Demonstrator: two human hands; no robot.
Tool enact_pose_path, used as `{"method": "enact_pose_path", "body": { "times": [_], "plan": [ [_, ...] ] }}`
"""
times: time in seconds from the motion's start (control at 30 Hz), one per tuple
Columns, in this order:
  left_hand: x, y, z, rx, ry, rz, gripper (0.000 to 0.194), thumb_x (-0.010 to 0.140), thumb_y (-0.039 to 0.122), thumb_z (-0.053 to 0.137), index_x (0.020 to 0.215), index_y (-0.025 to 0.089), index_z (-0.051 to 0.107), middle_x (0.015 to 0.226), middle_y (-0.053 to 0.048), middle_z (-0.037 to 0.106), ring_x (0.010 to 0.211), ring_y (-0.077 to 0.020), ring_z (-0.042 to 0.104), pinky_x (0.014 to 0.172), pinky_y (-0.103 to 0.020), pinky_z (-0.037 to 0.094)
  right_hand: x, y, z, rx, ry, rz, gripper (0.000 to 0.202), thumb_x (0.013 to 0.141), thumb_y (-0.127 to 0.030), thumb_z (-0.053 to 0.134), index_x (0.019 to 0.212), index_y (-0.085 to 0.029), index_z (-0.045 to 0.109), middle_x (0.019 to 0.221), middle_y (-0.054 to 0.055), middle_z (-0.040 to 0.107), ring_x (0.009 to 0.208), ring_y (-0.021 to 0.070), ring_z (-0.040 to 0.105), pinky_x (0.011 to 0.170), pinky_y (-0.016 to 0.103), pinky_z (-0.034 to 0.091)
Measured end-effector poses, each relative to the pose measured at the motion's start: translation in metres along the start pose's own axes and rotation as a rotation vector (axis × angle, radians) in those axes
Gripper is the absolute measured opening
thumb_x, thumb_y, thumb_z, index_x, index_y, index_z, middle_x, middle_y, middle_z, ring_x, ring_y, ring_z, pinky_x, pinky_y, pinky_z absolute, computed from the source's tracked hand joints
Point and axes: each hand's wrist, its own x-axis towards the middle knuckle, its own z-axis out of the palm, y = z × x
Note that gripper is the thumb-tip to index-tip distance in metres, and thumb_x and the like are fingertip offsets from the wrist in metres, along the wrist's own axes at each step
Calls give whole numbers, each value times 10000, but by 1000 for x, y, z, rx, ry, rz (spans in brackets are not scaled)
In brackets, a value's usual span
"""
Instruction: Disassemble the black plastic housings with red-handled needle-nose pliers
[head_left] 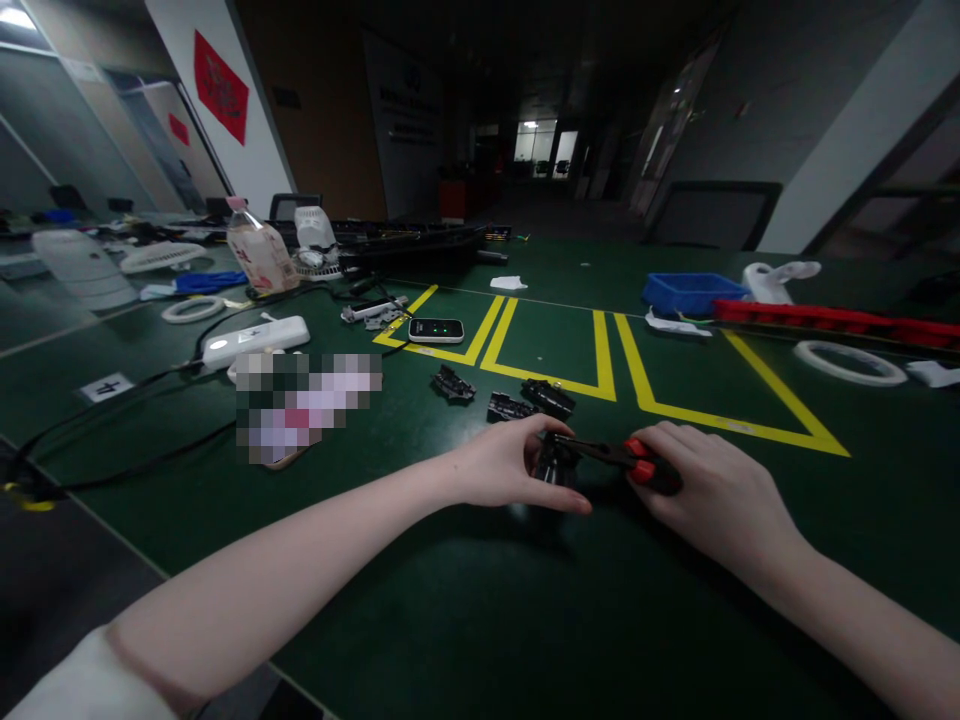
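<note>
Pliers (615, 455) with red and black handles, clamped in the closed right hand (709, 480), fingers wrapped around the grips. Slim dark nose pointing left, its end at the upper edge of a small black part (556, 462). Black part clasped by the left hand (517, 460), between curled fingers on the far side and an outstretched thumb on the near side. Held over the middle of the green tabletop (450, 620), well in from the near-left edge; contact with the surface impossible to tell.

Just beyond the left hand, two black pieces (549, 397) lying close together, and a third piece (452, 385) a little apart to the left. Farther out, yellow tape outlines (604, 355) in a row across the tabletop, with a black-and-white device (436, 330) showing green lights at the leftmost outline. Toward the left edge, a blurred-out phone (311, 410), a white power strip (256, 342) with dark cables, a numbered card (106, 388) and a white ring (193, 309). Behind these, a bottle (259, 245) with a pink cap, upright. Over toward the right edge, a blue tray (694, 293), a long red strip (840, 322) and another ring (850, 363), white and lying flat. Near the far middle, a white scrap (508, 283).
</note>
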Motion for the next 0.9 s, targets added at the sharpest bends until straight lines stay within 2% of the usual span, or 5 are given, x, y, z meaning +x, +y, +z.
{"method": "enact_pose_path", "body": {
  "times": [0.13,0.33,0.53,0.77,0.9],
  "plan": [
    [1,-2,0,97,25,50,856,720,545,798,1419,220,429,997,-70,691,835,-236,645,656,-331,470,1,-2,0,28,-20,33,205,772,-301,546,930,-205,633,862,97,690,732,255,642,604,401,534],
    [4,-5,1,179,51,91,880,691,546,818,1411,217,433,883,-32,657,776,-214,616,598,-292,426,3,-4,-1,118,-115,153,209,752,-335,555,904,-219,638,852,74,689,731,252,650,608,405,534],
    [3,-4,1,124,40,55,870,705,524,814,1428,230,429,1056,-85,691,859,-245,644,660,-331,479,4,-7,-4,169,-163,219,224,759,-351,552,913,-217,644,876,78,694,758,256,658,624,407,546],
    [-1,0,2,57,25,1,879,793,488,741,1522,254,309,1248,-127,651,1048,-302,659,834,-431,533,3,-5,-3,83,-100,143,246,767,-336,541,932,-192,652,872,94,696,753,254,652,625,408,541],
    [-3,3,3,59,23,-20,793,847,369,672,1532,271,284,1305,-111,627,1102,-287,640,899,-441,528,3,-5,-3,51,-84,109,252,771,-316,537,950,-183,653,877,98,695,758,251,646,640,405,536]
  ]
}}
